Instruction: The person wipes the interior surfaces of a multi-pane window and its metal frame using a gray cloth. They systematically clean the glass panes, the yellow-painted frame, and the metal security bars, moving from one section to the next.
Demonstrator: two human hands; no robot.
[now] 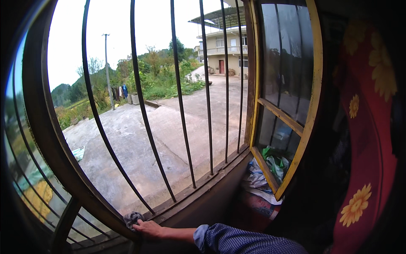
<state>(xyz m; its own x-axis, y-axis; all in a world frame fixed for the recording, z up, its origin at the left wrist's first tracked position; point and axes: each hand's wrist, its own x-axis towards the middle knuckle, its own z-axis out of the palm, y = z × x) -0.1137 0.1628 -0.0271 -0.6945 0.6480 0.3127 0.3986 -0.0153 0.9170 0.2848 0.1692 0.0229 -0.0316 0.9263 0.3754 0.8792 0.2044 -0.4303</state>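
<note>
My right hand (149,229) reaches in from the lower right, in a blue patterned sleeve with its cuff turned back. Its fingers grip a crumpled grey cloth (133,219), which lies against the lower corner of the wooden window frame (95,198). Right beside the hand runs the brown window sill (203,181), into which several dark vertical metal bars (178,79) are set. My left hand is out of view.
A yellow-framed glass casement (296,166) stands swung inward at the right. Behind its lower part are plastic bags (257,177) on a sack (261,206). A red cloth with yellow flowers (361,165) hangs far right. Outside lies a concrete yard (177,127) with a house (228,47).
</note>
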